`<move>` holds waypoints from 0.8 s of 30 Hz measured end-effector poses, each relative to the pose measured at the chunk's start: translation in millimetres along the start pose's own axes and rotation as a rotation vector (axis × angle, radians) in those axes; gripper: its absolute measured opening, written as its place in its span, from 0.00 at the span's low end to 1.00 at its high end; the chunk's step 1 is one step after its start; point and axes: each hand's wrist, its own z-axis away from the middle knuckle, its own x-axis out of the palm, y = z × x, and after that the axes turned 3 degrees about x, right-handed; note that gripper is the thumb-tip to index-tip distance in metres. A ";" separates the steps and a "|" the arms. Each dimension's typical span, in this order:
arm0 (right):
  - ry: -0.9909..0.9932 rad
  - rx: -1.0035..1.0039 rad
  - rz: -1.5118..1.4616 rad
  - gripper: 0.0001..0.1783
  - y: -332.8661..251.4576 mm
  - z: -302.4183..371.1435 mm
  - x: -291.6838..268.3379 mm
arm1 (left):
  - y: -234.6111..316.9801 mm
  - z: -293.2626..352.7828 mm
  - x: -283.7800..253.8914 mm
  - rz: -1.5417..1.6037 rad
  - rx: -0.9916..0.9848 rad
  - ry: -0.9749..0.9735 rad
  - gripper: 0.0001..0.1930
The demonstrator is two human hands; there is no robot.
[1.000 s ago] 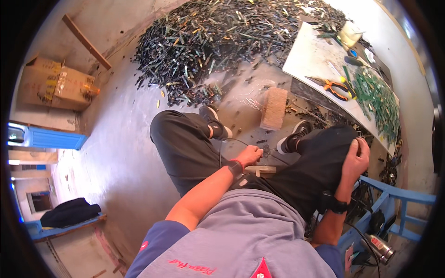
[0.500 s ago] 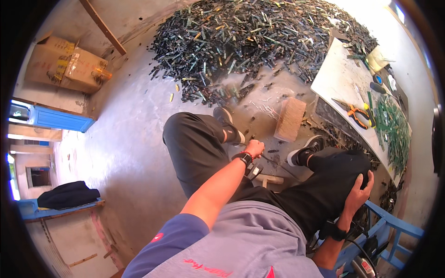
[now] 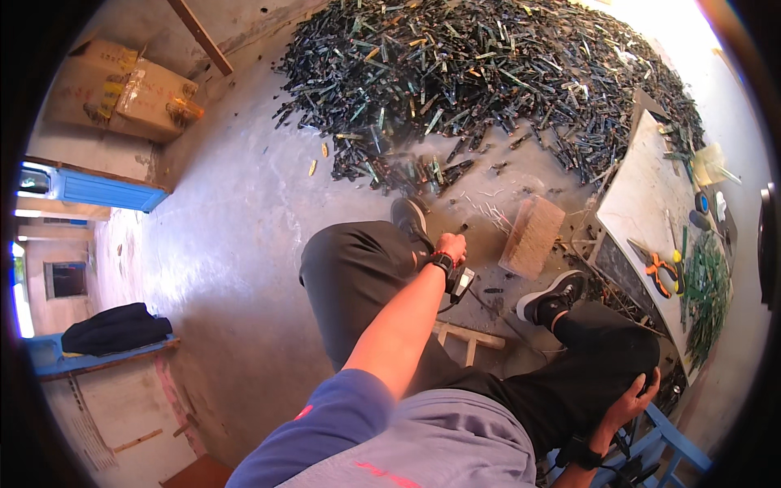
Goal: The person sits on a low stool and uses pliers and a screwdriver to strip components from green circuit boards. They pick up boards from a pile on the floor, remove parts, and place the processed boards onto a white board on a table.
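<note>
A reddish brick [image 3: 533, 236] lies right of the curled left hand [image 3: 451, 247] — contents unclear; right hand [image 3: 628, 404] — fingers parted — on knee [image 3: 630, 342].

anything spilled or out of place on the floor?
Yes: the heap of dark strips lies loose on the floor, uncontained, with strays past its edge. Thin pale bits are scattered beside a brown block, which sits askew near the right shoe.

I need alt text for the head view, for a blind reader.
Someone's left hand hangs near the left shoe, while the right hand touches the right leg. On the floor ahead are a heap of dark strips and a brick; pliers lie on a board.
</note>
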 end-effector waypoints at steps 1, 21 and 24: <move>-0.001 -0.003 0.015 0.20 0.8 -0.8 0.8 | -5.5 -17.1 -6.6 0.006 0.000 -0.011 0.12; -0.029 0.016 0.278 0.23 43.1 -21.0 -13.9 | -12.4 -181.6 -56.7 -0.277 0.018 0.235 0.19; -0.030 0.017 0.302 0.23 37.9 -21.3 -11.5 | 3.4 -180.8 -51.4 -0.253 -0.070 0.272 0.22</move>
